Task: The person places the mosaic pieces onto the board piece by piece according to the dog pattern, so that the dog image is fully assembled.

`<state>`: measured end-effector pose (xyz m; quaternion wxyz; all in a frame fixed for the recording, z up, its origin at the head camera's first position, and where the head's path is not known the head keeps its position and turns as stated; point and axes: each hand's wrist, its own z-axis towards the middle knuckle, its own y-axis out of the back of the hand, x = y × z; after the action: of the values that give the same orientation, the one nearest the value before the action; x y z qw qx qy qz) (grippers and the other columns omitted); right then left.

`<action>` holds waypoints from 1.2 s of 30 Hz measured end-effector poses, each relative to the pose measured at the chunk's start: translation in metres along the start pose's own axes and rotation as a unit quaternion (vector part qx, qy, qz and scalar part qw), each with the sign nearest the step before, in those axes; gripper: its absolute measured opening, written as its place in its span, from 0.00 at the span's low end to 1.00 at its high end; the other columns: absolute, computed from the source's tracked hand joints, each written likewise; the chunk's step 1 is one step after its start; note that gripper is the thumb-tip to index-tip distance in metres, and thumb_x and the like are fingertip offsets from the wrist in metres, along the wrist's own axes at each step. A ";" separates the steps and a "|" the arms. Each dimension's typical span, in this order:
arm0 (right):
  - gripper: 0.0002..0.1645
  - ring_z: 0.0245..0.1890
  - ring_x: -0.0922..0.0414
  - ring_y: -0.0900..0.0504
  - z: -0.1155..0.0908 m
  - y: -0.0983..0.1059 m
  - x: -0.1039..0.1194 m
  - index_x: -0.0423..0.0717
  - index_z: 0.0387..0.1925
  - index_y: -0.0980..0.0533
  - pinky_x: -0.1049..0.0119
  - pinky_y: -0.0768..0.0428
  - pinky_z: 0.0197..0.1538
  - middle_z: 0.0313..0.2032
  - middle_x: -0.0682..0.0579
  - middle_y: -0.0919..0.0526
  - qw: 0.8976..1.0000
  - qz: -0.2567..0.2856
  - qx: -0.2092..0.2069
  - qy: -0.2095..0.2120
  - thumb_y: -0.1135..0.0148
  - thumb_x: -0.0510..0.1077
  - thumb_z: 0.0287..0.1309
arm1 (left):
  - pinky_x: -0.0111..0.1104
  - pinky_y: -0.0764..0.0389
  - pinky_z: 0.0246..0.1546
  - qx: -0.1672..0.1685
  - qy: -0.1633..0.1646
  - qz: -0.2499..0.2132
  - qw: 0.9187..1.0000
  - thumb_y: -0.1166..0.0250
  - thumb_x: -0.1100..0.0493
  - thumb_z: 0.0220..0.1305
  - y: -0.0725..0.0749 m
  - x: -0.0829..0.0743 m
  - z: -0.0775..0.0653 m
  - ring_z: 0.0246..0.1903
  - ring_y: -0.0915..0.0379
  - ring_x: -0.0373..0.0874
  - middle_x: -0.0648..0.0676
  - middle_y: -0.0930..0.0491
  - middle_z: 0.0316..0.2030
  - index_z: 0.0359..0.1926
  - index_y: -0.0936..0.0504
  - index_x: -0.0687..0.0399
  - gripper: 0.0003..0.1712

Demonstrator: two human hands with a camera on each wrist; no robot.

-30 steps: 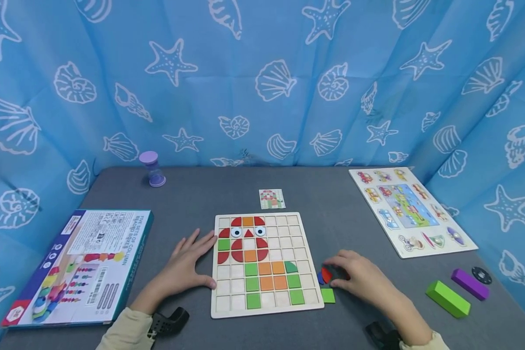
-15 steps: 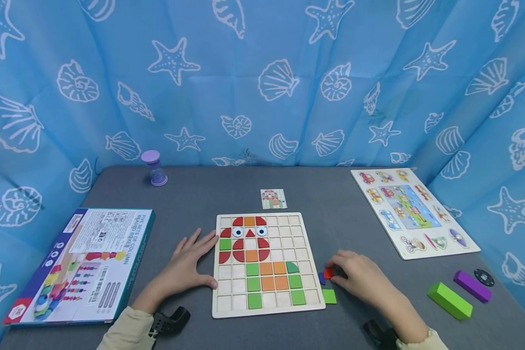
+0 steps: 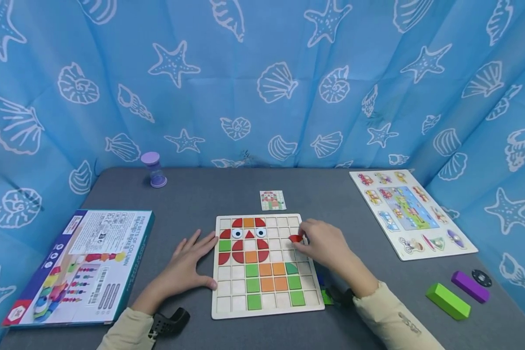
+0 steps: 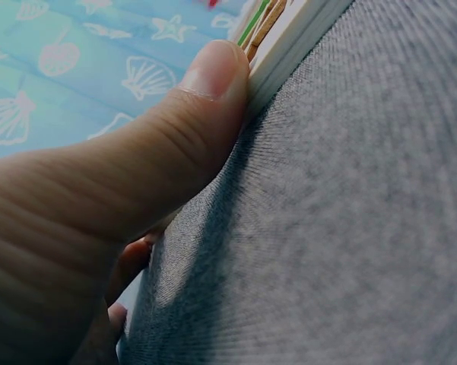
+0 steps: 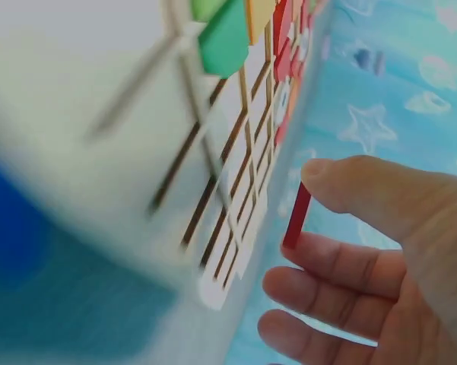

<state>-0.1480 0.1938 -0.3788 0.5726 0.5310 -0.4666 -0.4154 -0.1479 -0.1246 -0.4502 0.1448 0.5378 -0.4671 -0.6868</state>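
Note:
A wooden grid board (image 3: 224, 305) bears red, orange and green tiles and two eye tiles, forming an animal-like picture. My left hand (image 3: 183, 267) lies at its left edge, fingers spread; in the left wrist view the thumb (image 4: 190, 122) presses the board's side. Over the right part of the grid, my right hand (image 3: 325, 245) pinches a small red tile (image 3: 295, 238) between thumb and fingers. The right wrist view catches that red tile (image 5: 296, 217) edge-on, with the other fingers loosely bent below. Partly hidden by the right wrist are a blue tile (image 3: 320, 279) and a green tile (image 3: 326, 297).
Behind the board lies a small pattern card (image 3: 272, 200). A purple sand timer (image 3: 155, 170) and a flat toy box (image 3: 78, 267) stand left. On the right are a picture puzzle board (image 3: 413, 214), a green block (image 3: 448, 301), a purple block (image 3: 470, 286) and a black disc (image 3: 481, 278).
My right hand has picked the red tile up from beside the board and carried it up and left over the grid. The left hand has stayed at the board's edge.

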 end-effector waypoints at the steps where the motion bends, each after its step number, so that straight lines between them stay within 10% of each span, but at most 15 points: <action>1: 0.15 0.18 0.61 0.35 0.009 -0.001 0.006 0.49 0.24 0.24 0.70 0.37 0.19 0.21 0.56 0.29 1.000 -0.003 0.005 -0.001 0.34 0.56 0.42 | 0.55 0.66 0.60 -0.002 0.000 0.000 1.000 0.34 0.27 0.25 0.000 0.001 0.000 0.67 0.67 0.56 0.49 0.49 0.67 0.67 0.45 0.46 0.65; 8: 0.18 0.19 0.59 0.34 0.045 -0.013 0.031 0.49 0.21 0.26 0.68 0.39 0.19 0.17 0.55 0.31 0.998 -0.018 0.049 -0.027 0.35 0.58 0.43 | 0.54 0.66 0.61 -0.003 -0.005 0.004 1.000 0.34 0.27 0.25 -0.002 0.002 0.001 0.67 0.67 0.54 0.46 0.50 0.67 0.67 0.46 0.44 0.65; 24: 0.19 0.19 0.59 0.32 0.055 -0.021 0.040 0.51 0.19 0.28 0.67 0.37 0.19 0.15 0.56 0.30 0.996 -0.014 0.081 -0.043 0.36 0.60 0.43 | 0.54 0.67 0.61 0.000 0.009 -0.003 1.000 0.33 0.28 0.24 0.000 0.000 0.000 0.67 0.68 0.54 0.47 0.49 0.67 0.67 0.45 0.46 0.65; 36: 0.18 0.22 0.61 0.31 0.004 0.024 -0.015 0.49 0.36 0.22 0.68 0.32 0.22 0.25 0.56 0.25 0.999 -0.009 0.036 -0.025 0.33 0.53 0.44 | 0.54 0.67 0.61 -0.005 0.003 -0.006 1.000 0.33 0.28 0.25 -0.001 0.002 0.000 0.67 0.67 0.54 0.47 0.49 0.67 0.67 0.45 0.45 0.64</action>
<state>-0.1557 0.2096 -0.3563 0.5377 0.5448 -0.4908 -0.4162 -0.1487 -0.1254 -0.4528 0.1447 0.5418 -0.4600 -0.6884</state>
